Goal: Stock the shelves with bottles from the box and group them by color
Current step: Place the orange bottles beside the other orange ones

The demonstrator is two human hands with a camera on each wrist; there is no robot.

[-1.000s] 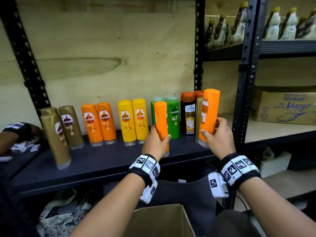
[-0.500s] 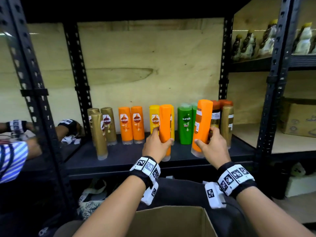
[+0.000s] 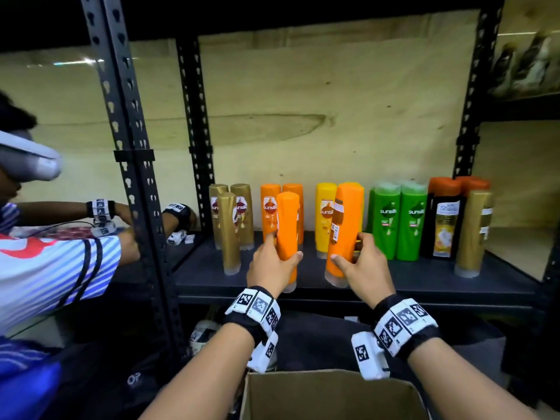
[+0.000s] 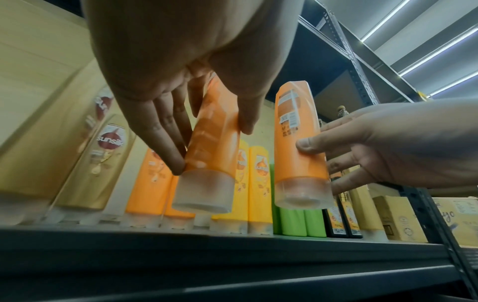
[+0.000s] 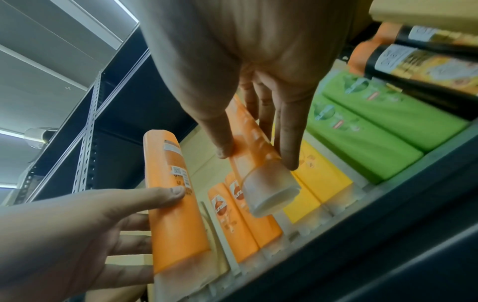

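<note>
My left hand point(image 3: 274, 262) grips an orange bottle point(image 3: 287, 234) upright, cap down, just in front of the orange pair point(image 3: 269, 207) on the black shelf point(image 3: 394, 286). My right hand point(image 3: 360, 265) grips a second orange bottle point(image 3: 345, 225), tilted slightly, in front of the yellow bottles point(image 3: 325, 213). In the left wrist view both bottles point(image 4: 214, 155) point(image 4: 300, 147) hang a little above the shelf board. The right wrist view shows thumb and fingers pinching the bottle point(image 5: 258, 163) near its clear cap. The cardboard box point(image 3: 327, 395) sits below my wrists.
Along the shelf stand gold bottles point(image 3: 233, 219), green ones point(image 3: 400, 219), black ones with orange caps point(image 3: 445, 219) and one gold bottle point(image 3: 472, 231) at the right. Another person in a striped shirt point(image 3: 45, 268) works at the left, beyond the black upright point(image 3: 136, 177).
Both hands have carried their orange bottles leftward along the shelf, from in front of the green and black bottles to in front of the orange and yellow ones. The view swung left too.
</note>
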